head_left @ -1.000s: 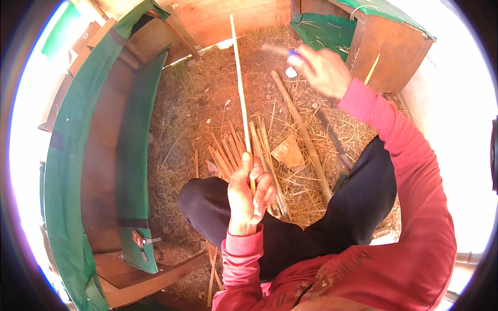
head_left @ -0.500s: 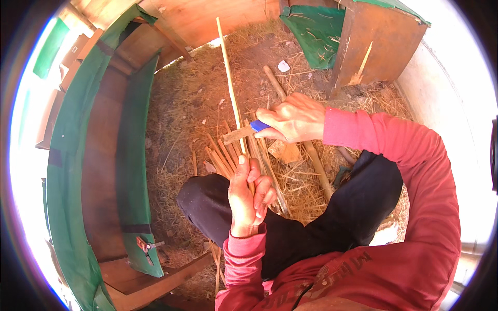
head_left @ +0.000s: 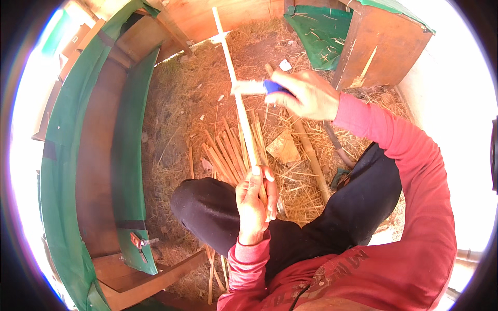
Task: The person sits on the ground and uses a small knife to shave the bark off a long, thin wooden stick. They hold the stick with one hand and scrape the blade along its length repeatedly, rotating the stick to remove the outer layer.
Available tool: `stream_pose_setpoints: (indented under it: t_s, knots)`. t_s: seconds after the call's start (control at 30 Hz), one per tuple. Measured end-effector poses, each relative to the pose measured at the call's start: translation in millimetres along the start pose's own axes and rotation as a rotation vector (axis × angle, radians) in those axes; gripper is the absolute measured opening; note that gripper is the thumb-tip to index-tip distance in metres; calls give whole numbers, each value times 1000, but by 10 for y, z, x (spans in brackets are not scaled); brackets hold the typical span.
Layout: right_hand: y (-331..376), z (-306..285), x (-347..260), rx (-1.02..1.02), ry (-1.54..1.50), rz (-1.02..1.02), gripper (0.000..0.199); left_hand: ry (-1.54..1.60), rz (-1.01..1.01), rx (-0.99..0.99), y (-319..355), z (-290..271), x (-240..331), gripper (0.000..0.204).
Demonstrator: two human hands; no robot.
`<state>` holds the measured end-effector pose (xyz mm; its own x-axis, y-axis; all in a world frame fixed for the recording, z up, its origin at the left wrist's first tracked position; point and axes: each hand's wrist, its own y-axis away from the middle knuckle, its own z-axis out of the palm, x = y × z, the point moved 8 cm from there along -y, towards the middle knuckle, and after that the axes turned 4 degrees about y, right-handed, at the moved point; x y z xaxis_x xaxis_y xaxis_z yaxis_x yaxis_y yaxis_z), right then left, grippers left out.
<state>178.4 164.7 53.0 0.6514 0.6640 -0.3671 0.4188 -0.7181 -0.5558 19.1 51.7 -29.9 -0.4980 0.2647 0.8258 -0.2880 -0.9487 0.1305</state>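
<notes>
While my left hand (head_left: pixel 253 202) pinches a pale stick (head_left: pixel 243 116), I have the right hand (head_left: pixel 311 96) closed around a blue-handled knife (head_left: pixel 277 88), blurred blade (head_left: pixel 251 87) across the stick.

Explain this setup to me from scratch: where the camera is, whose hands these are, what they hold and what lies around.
No machine here, just someone in a red top, seen from above by a wide fisheye camera worn on that person's own head; that is why straight edges bend. The bare left hand grips a long pale stick near its lower end, pointing it away from the body. The right hand holds a blue-handled blade across the stick, though blur hides whether they touch. On the straw-strewn ground lie thin wooden strips, a longer pole and a flat, squarish piece.
</notes>
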Motion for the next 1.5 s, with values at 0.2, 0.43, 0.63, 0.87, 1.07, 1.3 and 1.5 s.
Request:
stream_pose_setpoints:
  t_s: [0.2, 0.43, 0.63, 0.87, 1.07, 1.3, 1.5]
  knots:
    - [159, 314, -510, -185, 56, -198, 32, 116, -20, 5, 32, 9, 15, 37]
    - [149, 413, -500, -141, 324, -211, 36, 6, 22, 58, 26, -53, 2, 41]
    - [-448, -228, 703, 147, 591, 347, 41, 160, 10, -63, 141, 21, -2, 41]
    - [-245, -234, 49, 159, 192, 31, 30, 250, -33, -19, 68, -74, 7, 41]
    - [17, 315, -625, -226, 55, -224, 31, 93, 15, 58, 72, -117, -4, 40]
    - [-46, 386, -483, -26, 328, -309, 41, 150, -14, 49, 33, -69, 39, 41]
    - [-514, -322, 842, 241, 687, 326, 36, 294, -14, -83, 190, 2, 2, 43]
